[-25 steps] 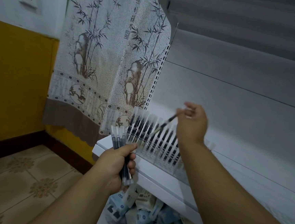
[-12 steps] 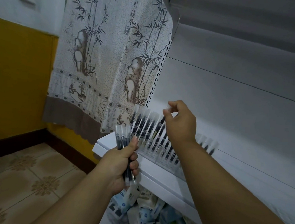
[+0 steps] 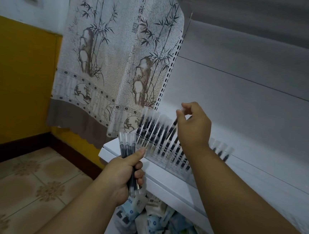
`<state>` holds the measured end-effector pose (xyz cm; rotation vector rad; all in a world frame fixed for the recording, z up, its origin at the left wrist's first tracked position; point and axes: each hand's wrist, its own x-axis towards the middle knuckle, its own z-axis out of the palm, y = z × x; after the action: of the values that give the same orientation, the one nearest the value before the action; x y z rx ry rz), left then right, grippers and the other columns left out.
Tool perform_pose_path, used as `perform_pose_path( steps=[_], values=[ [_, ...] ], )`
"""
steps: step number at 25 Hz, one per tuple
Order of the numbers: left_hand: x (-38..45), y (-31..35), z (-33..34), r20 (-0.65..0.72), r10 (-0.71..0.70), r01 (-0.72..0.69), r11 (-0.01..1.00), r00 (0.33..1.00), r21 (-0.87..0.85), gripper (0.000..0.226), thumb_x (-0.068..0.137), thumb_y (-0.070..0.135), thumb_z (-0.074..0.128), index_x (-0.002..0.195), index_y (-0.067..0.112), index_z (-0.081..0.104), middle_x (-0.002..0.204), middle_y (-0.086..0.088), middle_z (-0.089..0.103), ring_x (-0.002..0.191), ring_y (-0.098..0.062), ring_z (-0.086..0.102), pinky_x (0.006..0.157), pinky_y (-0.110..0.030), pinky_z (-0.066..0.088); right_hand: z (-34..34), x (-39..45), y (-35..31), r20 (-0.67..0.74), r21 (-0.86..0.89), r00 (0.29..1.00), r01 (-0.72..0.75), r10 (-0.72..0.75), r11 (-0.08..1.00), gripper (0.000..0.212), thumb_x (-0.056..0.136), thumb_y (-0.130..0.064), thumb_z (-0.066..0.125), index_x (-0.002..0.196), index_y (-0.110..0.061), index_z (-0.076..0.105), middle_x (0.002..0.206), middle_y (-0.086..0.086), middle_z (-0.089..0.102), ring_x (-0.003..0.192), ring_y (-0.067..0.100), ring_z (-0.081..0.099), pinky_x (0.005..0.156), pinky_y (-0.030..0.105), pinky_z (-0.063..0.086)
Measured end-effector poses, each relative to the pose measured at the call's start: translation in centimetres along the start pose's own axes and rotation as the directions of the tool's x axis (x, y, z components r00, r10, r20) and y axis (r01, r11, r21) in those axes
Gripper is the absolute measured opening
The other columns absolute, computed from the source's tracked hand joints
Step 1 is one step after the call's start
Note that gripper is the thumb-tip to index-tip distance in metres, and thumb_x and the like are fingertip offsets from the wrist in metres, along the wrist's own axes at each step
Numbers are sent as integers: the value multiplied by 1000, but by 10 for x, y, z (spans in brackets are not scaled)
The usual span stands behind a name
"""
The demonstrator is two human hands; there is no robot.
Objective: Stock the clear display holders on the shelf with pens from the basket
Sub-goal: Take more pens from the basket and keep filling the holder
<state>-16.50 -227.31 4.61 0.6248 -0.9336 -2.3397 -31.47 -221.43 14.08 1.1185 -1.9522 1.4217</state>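
our left hand (image 3: 124, 177) is curled round a small bundle of clear-barrelled pens with black ink cores (image 3: 127, 148), thumb pressed along the front of them, the capped ends standing up above the fist and the other ends poking out below it. we hold this bundle just in front of the white metal shelf (image 3: 162, 184), near its left corner.

our right hand (image 3: 193, 127) is raised over the shelf, its thumb and forefinger pinching the clear cap end of a single pen of the same kind (image 3: 174, 123), which hangs tilted with its lower end down among the pens already standing there. the remaining fingers are loosely folded behind the pinch.

the clear plastic display holders (image 3: 158, 154) sit in a row on the shelf, and they are filled with upright, slightly leaning pens; a few more pens (image 3: 221, 150) show to the right of our right wrist. we cannot tell which slot the single pen is entering.

below the shelf edge lies a heap of small white and blue packets (image 3: 152, 223). to the left hang a pale curtain printed with bamboo and rocks (image 3: 106, 60), a yellow wall (image 3: 17, 78) and a patterned tile floor (image 3: 31, 186).
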Motion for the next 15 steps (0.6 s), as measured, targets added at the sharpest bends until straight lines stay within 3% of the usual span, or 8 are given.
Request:
perform_pose_path(
  steps=[9, 15],
  values=[
    [1, -2, 3, -6, -22, 22, 1000, 1000, -1, 25, 84, 28, 73, 74, 15, 54, 54, 1, 40, 41, -13, 35, 41, -25, 34, 4, 0, 0, 54, -51, 997, 53, -50, 997, 8, 95, -23, 58, 101, -20, 62, 96, -8, 65, 83, 15, 60, 77, 28, 48],
    [1, -4, 3, 9, -23, 23, 1000, 1000, -10, 26, 83, 35, 71, 82, 14, 55, 54, 2, 39, 42, -12, 34, 41, -24, 34, 0, 8, -1, 70, -98, 997, 23, -16, 995, 13, 94, -21, 59, 106, -17, 62, 96, -5, 65, 86, 11, 58, 67, 15, 38]
  ],
)
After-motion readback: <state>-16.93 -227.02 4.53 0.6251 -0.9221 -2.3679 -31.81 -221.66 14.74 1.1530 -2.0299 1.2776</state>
